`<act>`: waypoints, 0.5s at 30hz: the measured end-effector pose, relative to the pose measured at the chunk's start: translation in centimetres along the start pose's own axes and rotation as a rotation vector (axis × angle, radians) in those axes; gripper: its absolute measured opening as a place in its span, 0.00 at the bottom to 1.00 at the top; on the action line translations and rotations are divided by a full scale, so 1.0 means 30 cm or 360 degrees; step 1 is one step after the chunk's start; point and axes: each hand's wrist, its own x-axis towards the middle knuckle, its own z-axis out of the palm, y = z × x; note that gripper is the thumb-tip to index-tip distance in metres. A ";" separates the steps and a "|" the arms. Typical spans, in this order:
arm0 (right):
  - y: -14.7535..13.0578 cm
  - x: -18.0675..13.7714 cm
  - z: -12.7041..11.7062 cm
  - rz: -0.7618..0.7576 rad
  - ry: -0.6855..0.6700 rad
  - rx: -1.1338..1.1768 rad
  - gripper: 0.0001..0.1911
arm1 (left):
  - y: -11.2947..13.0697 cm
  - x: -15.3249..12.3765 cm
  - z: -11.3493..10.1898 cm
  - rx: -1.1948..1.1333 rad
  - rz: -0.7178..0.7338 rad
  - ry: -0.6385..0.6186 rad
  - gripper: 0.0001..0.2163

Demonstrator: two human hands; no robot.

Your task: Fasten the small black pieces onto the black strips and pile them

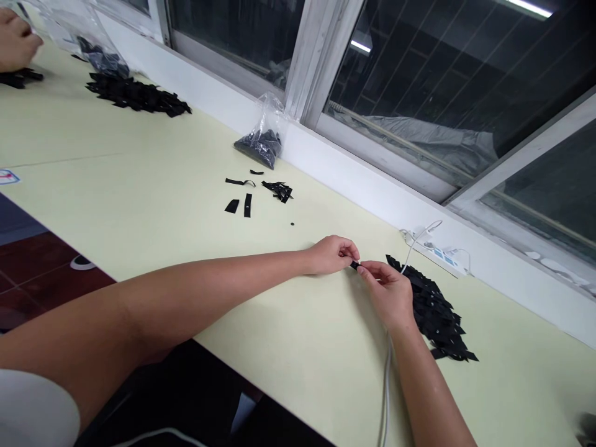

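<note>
My left hand [333,254] and my right hand [388,290] meet over the table, fingertips pinched on one short black fabric strip [354,265]. Most of the strip is covered by the fingers. Just right of my right hand lies a large heap of black strips [437,313], some with small shiny dots. Beyond my left hand are a small pile of black strips [279,191], a few loose ones such as a flat strip [248,205], and a tiny dark disc [292,224].
A clear plastic bag [261,139] with dark pieces stands by the wall. Farther left are another strip heap [137,94], a second bag [105,59] and another person's hand [17,40]. A power strip [437,253] sits at the wall; its white cable [386,391] crosses the table beside my right arm.
</note>
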 end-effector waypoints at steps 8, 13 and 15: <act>-0.006 0.001 0.000 -0.0249 0.0000 -0.0192 0.16 | 0.012 -0.001 0.009 -0.0085 -0.0043 0.0003 0.08; 0.005 0.005 -0.002 -0.0124 0.0013 -0.0194 0.17 | 0.019 -0.012 0.011 -0.0130 0.0003 -0.0061 0.07; 0.011 0.008 -0.001 -0.0062 0.0019 -0.0187 0.18 | 0.021 -0.014 0.010 -0.0121 0.0029 -0.0072 0.06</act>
